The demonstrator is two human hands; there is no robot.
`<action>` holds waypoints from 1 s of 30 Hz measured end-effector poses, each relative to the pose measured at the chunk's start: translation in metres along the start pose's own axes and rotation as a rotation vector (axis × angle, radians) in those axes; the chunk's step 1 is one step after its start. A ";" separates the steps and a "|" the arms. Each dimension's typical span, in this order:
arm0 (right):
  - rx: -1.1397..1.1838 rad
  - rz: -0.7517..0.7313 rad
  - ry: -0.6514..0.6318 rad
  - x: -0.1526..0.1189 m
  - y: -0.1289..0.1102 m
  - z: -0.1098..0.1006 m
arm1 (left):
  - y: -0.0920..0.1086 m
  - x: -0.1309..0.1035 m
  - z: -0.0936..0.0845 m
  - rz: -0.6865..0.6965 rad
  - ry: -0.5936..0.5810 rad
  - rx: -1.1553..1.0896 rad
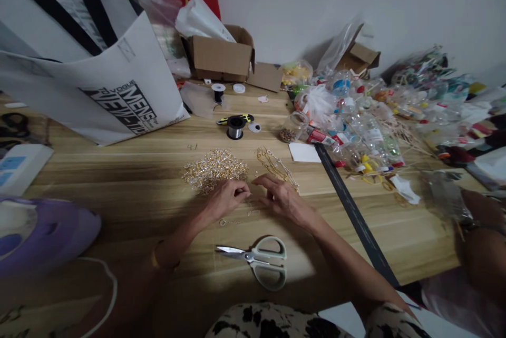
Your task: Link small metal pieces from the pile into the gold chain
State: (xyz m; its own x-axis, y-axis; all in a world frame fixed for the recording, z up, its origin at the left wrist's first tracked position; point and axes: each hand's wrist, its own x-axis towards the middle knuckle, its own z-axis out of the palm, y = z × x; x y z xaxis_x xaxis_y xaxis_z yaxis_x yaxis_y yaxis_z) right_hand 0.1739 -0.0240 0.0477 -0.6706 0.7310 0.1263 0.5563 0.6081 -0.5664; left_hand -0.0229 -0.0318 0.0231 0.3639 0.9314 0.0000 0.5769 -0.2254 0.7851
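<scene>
My left hand [230, 196] is closed in a pinch at the near right edge of a pile of small gold and silver chain pieces [209, 169]; what it pinches is too small to make out. Facing it, my right hand [282, 198] has its thumb and index finger apart, with a small gap between the two hands. Beyond the right hand lie several gold and silver chains [276, 165], stretched out side by side. A short chain with a ring [223, 222] rests on the wood just below my hands. Nearer to me lie scissors [253, 257] with pale handles, blades slightly apart.
Wire spools [235, 128] and a yellow-black cutter [247, 118] lie beyond the pile. A large white bag [130, 79] stands left, a purple appliance [47, 232] nearer. Plastic bottles [367, 132] crowd the right, past a black strip [356, 211]. Another person's arm [482, 243] is at far right.
</scene>
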 end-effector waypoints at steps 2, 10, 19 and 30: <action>0.073 -0.021 -0.015 0.004 -0.004 0.004 | -0.001 -0.001 0.003 -0.008 -0.004 -0.005; 0.195 0.077 -0.027 0.009 0.004 0.018 | -0.007 -0.002 0.007 -0.035 -0.012 -0.073; 0.164 0.106 0.000 0.001 0.005 0.021 | -0.007 -0.004 0.009 -0.048 -0.009 -0.066; 0.160 0.109 0.068 0.000 0.000 0.025 | -0.005 -0.002 0.008 -0.062 0.003 -0.106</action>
State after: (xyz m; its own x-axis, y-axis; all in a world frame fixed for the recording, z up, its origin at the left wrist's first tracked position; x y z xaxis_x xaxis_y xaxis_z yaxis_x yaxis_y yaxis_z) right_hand 0.1612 -0.0318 0.0275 -0.5725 0.8126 0.1089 0.5354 0.4712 -0.7010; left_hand -0.0212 -0.0350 0.0141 0.3275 0.9436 -0.0488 0.5180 -0.1361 0.8445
